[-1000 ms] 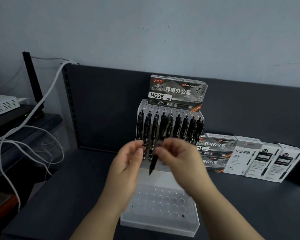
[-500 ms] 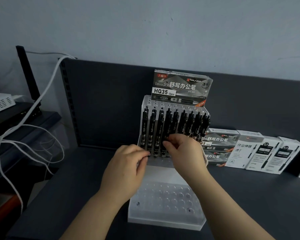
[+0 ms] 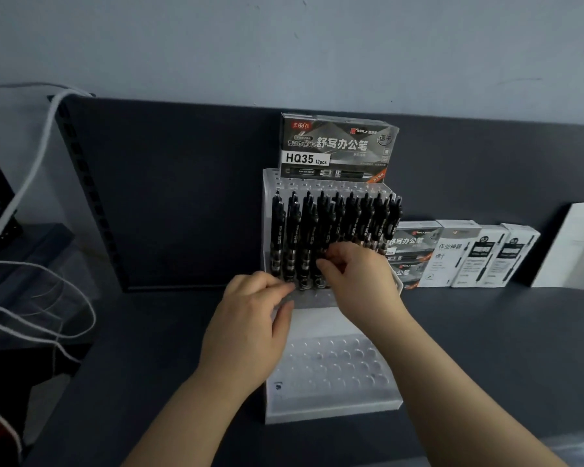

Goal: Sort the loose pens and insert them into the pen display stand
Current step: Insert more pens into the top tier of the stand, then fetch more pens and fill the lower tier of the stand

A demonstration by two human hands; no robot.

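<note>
Progress looks well past the start, by my reading: the upper tiers at the 12 o'clock end of the pen display stand [image 3: 334,404] are packed with black pens [image 3: 364,217] standing upright in close rows, while the lower tiers toward 6 o'clock show only bare round holes. No loose pens lie in view on the dark shelf [image 3: 486,348], so how many are left to sort cannot be told; the many open holes suggest room for plenty more.

The right hand [image 3: 361,278] reaches in from 5 o'clock, thumb and forefinger curled in a pinch on the lower barrel of one pen [image 3: 320,230] in the front filled row, apparently seating it. The left hand [image 3: 246,325] comes from 7 o'clock with fingers bent, tips touching the foot of the leftmost pens; whether it holds anything I cannot tell.

The pens are slim, glossy black, with clips and push-buttons at the top and paler banded grips low down. The stand is frosted white plastic, stepped.

An HQ35 box [image 3: 338,146] sits at the stand's 12 o'clock, more pen boxes [image 3: 469,254] line up at 3 o'clock, and white cables [image 3: 31,170] hang at 9 o'clock.
</note>
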